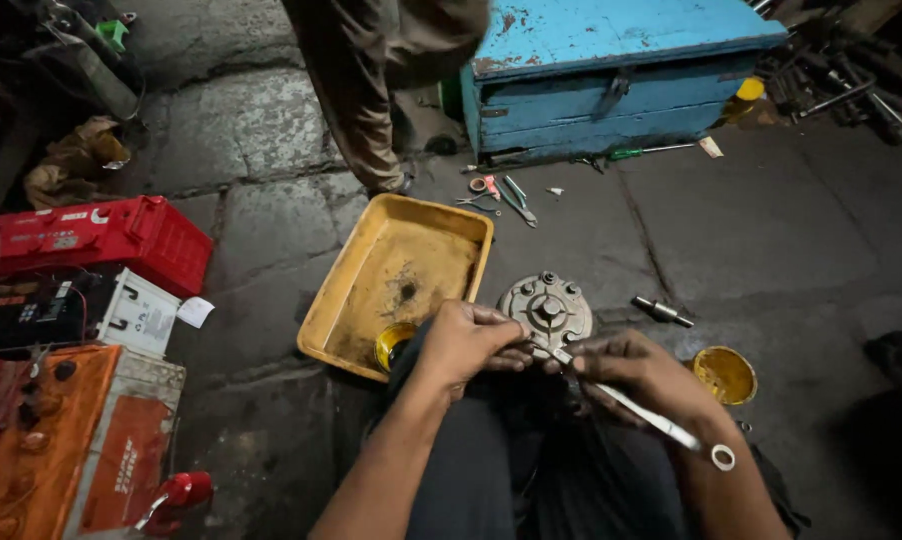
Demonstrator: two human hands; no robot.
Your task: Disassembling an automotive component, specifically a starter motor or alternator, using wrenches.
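The round metal casting (546,310) lies flat on the stone floor just past his knees, its near rim hidden behind both hands, left hand (466,340) pinching that edge, right hand (626,365) closed on a spanner (651,415) slanting back toward his right wrist, yellow tray (396,280) just alongside.

Dim light over a cracked grey stone floor (271,130), grimy and stained. A battered blue wooden chest (611,75) sits far beyond the fingers; red and orange battery cases (81,235) line up well to their left.
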